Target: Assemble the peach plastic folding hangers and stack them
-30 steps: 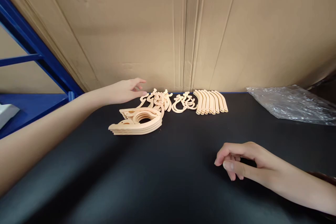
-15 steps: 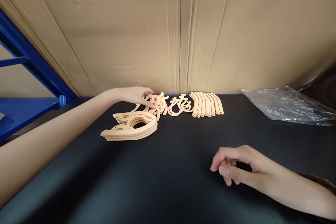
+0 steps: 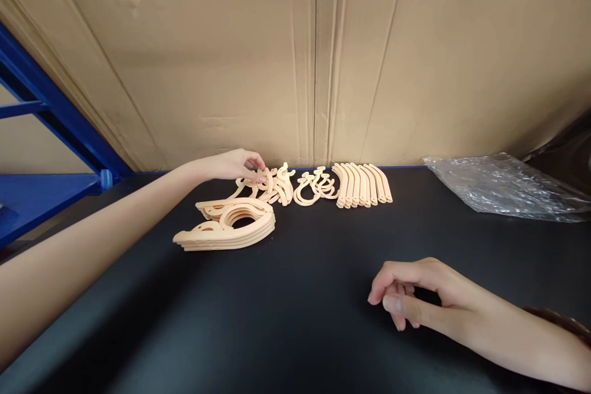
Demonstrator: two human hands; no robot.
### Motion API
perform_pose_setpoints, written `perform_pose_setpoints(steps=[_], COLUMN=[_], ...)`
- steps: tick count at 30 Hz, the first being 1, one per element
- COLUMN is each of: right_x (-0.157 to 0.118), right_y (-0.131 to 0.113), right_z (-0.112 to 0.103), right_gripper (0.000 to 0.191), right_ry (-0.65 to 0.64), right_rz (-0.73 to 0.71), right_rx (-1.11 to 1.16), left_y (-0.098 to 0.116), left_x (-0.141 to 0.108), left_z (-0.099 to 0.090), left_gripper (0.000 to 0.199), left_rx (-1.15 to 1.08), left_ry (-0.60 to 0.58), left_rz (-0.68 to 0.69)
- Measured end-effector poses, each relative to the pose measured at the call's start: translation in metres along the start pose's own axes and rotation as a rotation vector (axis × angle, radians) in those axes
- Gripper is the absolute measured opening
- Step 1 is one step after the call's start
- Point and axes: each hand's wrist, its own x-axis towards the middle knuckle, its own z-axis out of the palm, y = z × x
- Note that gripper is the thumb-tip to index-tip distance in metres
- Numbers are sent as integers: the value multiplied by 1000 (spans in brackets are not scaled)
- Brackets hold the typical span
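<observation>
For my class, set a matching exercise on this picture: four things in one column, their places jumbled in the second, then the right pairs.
1. left hand
2. clear plastic
3. row of curved strips
4. stack of ringed pieces

A. between the hooks and the plastic
B. in front of the hooks, left of centre
C. with fingertips at the hooks
D. far right

Pairs: 1-C, 2-D, 3-A, 4-B

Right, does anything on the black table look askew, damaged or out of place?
Nothing looks plainly damaged. The loose pieces at the left hand lie jumbled, unlike the neat row of curved strips; far right, the clear plastic is crumpled.
</observation>
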Motion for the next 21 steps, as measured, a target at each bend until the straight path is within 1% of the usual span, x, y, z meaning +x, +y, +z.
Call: perform_pose_setpoints(steps=[3,6,11,14,16,18,21], right_x=[0,-1,-2,-2,-1,0,4], right_y=[-2,-4,-4,-5,-5,-2,5], right_z=[0,-1,-1,-1,0,1,3], right_gripper=[28,30,32,34,35,33,29], right_ry=[2,7,17,20,23,21,50], right_rz=[-10,-12,-2,-7,-7,-10,-32], right_rx=[18,22,7,4,14,63,219], left_y=[-3,-4,1,6,14,28,60], left_x=[1,1,-5,-9,-13,-18,-32], left_z=[2,3,3,0,-2,-2,11], left_gripper=[47,46,43,43,42,40,35], left_rx=[-29,-58,-142,-213,-273,-337,-425], left_ry=[48,85,119,172,213,234,214], left_rz=[7,5,21,20,20,32,80])
